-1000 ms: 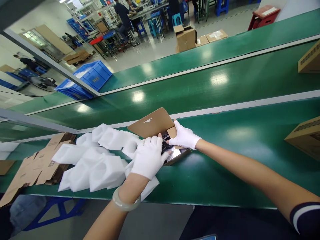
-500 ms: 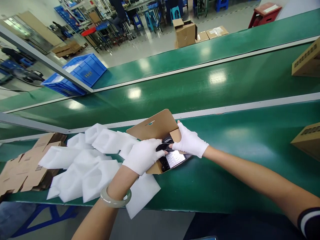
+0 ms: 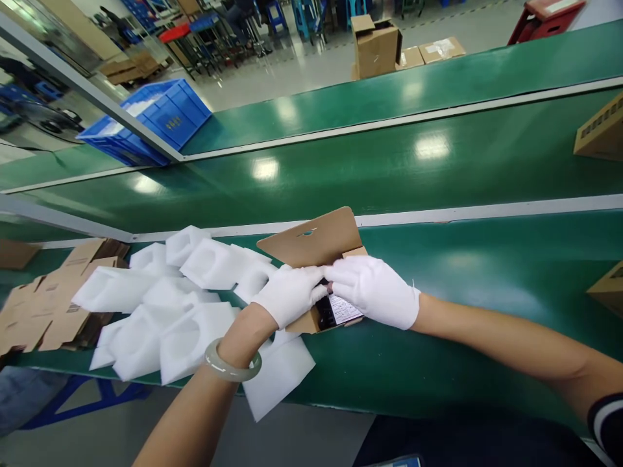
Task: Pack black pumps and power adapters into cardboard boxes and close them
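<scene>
An open cardboard box (image 3: 316,235) stands on the green bench with its lid raised at the back. Inside it lie black items (image 3: 325,314) and a white printed label (image 3: 344,309). My left hand (image 3: 292,293), in a white glove, reaches over the box's left side with its fingers bent into the opening. From the right, my gloved right hand (image 3: 374,290) lies over the box, its fingertips meeting those of my left hand. Both sets of fingertips are partly hidden, and what they press or hold cannot be made out.
White foam pieces (image 3: 182,327) spread left of the box, with one foam sheet (image 3: 280,376) at the front edge. Flattened cartons (image 3: 61,298) are stacked at the far left. A blue crate (image 3: 170,120) sits behind a metal post. Brown boxes (image 3: 603,133) stand at the right.
My right hand has moved from the box's right flap onto its opening, beside my left fingers. It now covers more of the contents, and the black item seen between the hands is mostly hidden.
</scene>
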The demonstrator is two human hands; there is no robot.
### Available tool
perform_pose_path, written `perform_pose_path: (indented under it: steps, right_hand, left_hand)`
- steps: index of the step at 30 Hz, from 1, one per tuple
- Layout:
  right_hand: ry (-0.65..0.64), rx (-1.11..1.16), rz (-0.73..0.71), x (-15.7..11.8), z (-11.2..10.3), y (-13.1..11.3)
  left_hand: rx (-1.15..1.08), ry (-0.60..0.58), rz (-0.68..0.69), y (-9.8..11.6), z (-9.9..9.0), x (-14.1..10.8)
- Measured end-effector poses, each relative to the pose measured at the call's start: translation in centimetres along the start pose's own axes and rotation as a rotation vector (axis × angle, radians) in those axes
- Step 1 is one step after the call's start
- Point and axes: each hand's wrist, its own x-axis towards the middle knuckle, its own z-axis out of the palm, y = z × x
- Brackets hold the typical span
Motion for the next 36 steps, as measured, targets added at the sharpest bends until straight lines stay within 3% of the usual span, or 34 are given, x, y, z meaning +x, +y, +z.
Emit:
perform_pose_path:
  steps: [3, 5, 8, 10, 14, 21, 27, 31, 36]
  right_hand:
    - [-0.223, -0.042, -0.008, 1.0, -0.5, -0.2]
    - [-0.262, -0.067, 0.059, 1.6, -0.7, -0.3]
    - [-0.282, -0.068, 0.161, 2.5, -0.7, -0.5]
    - [-0.294, -0.042, 0.189, 2.8, -0.5, -0.4]
    - [-0.268, -0.02, 0.149, 2.9, -0.3, 0.1]
    - [-0.223, 0.005, 0.165, 2.8, -0.1, 0.6]
    - [-0.073, -0.002, 0.1, 2.7, 1.1, 1.2]
    - [-0.182, -0.046, 0.037, 3.1, 0.7, 1.5]
    - [-0.293, -0.075, 0.039, 4.1, -0.3, 1.1]
  left_hand:
    - [-0.035, 0.113, 0.014, -0.1, 1.0, -0.7]
    - [-0.09, 0.319, 0.027, -0.2, 2.1, -2.0]
    - [-0.272, 0.732, -0.01, -0.5, 4.8, -4.7]
    - [-0.405, 0.844, -0.075, -0.5, 6.9, -6.1]
    - [-0.496, 0.831, -0.025, 0.2, 9.1, -6.0]
    - [-0.417, 0.816, 0.171, 1.4, 7.1, -1.9]
    - [-0.582, 0.844, 0.072, 1.2, 7.7, -2.4]
    - [-0.674, 0.831, 0.054, 1.2, 7.7, -2.9]
    - [-0.585, 0.83, 0.089, 1.5, 7.2, -2.5]
